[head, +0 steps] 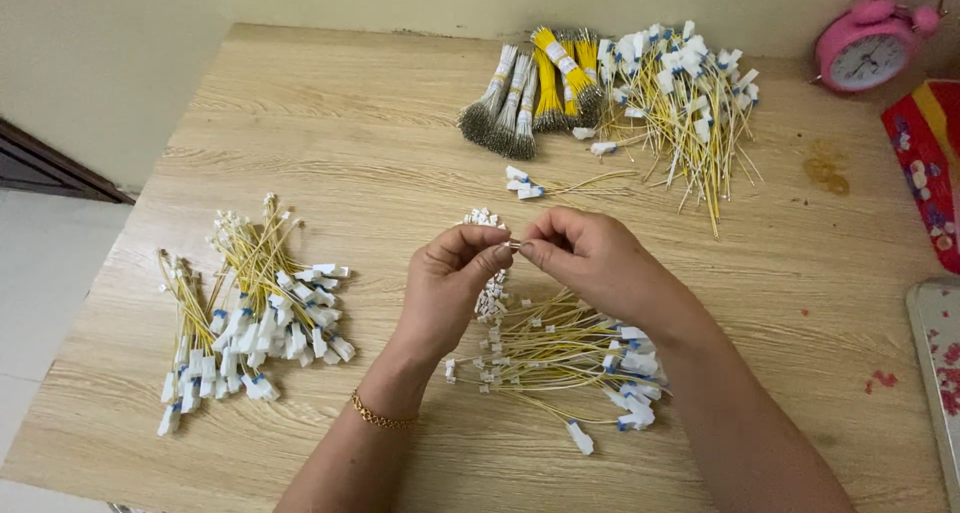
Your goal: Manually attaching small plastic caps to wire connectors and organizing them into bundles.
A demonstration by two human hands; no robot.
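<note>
I am working at a light wooden table with a plain pale wall behind it and pale floor showing past its edge at 9 o'clock. There are no bins or trays for the parts; everything lies loose on the wood in heaps. At 12 o'clock sit taped bundles of wires, some grey and some yellow, and just beside them toward 1 o'clock a loose pile of yellow wires with white and blue tags. A pink alarm clock stands at 2 o'clock, with a red patterned packet below it by the table's edge. At 8 o'clock lies a sorted heap of yellow tagged wires. Right under my hands, toward 5 o'clock, another spread of yellow wires fans out, with small white connectors scattered beside it. My left hand, a gold bracelet on its wrist, and my right hand meet at the centre, fingertips pinched narrowly together on a tiny piece held above the table; I cannot tell exactly what it is.
</note>
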